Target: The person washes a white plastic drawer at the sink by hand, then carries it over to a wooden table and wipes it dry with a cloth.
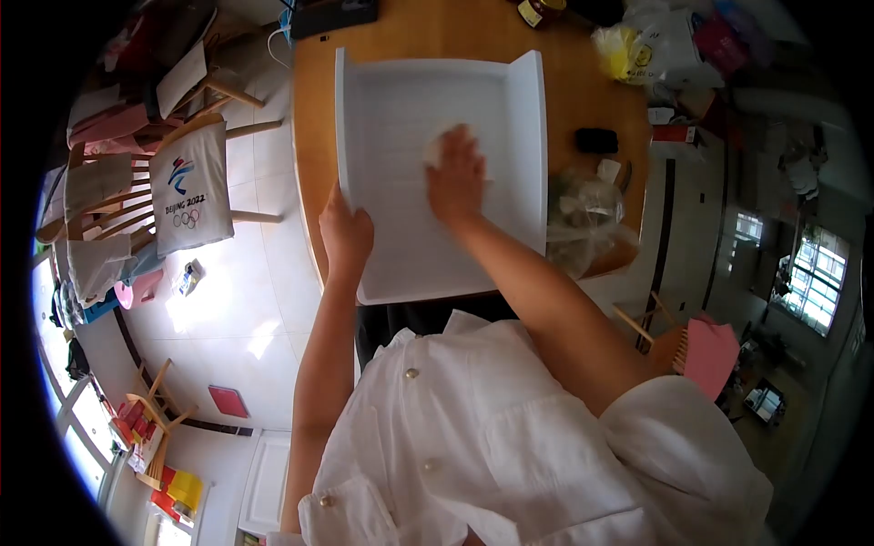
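Note:
A white drawer (428, 264), open at the end nearest me, lies on the wooden table. My left hand (346, 233) is closed around its left side wall near the front. Inside the drawer, my right hand (458, 177) lies flat on the bottom with its fingers stretched out, somewhat smeared by motion. A pale piece of what looks like cloth (431, 153) peeks out beside the fingers; most of it is hidden under the palm.
On the wooden table (314, 118) are a dark device (332, 16), a jar (541, 11), a small black object (596, 140) and clear plastic bags (587, 214). White and yellow bags (651, 45) sit at the far right. A chair with a printed cover (189, 187) stands left.

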Available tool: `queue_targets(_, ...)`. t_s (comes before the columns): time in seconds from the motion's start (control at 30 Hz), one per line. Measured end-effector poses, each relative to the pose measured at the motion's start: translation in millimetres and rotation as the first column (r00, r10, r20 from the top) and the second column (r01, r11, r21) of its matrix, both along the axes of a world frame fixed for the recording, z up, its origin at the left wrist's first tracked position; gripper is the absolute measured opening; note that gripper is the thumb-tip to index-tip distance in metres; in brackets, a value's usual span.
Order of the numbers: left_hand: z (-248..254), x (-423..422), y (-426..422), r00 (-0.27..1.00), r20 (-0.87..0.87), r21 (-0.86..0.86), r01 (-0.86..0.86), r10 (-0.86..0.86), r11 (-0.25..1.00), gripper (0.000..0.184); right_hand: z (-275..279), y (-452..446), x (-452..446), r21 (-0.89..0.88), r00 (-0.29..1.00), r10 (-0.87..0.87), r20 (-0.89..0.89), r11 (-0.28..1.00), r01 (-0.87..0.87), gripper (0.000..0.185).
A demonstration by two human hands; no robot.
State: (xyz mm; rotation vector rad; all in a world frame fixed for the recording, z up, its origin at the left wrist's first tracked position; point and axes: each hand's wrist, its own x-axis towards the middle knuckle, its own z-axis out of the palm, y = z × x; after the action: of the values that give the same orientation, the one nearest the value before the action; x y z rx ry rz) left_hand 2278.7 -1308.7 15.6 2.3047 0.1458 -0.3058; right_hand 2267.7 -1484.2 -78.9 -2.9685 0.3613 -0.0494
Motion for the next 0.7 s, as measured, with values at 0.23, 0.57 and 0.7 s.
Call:
queue_targets(0.23, 2, 4, 4, 0.997, 0.006, -0.019, 0.073, -0.073, 0.997, 0.056, -20, -55, 73, -0.043, 0.976, -0.148, 0.157, 0.987, 0.157, 0.066)
queue_targets(0.57, 1, 2, -1, 0.996, 0.085, -0.021, 0.035, -0.034, 0.999, 0.061, 5, -8, -17, 0.108, 0.936, -0.322, -0.141, 0.935, 0.338, 0.063)
queue_targets(0.7, 2, 8, 0, 0.998, 0.003, -0.052, 0.065, -0.065, 0.997, 0.061, -7, -43, 12, -0.035, 0.992, -0.11, 0.058, 0.993, 0.112, 0.06)
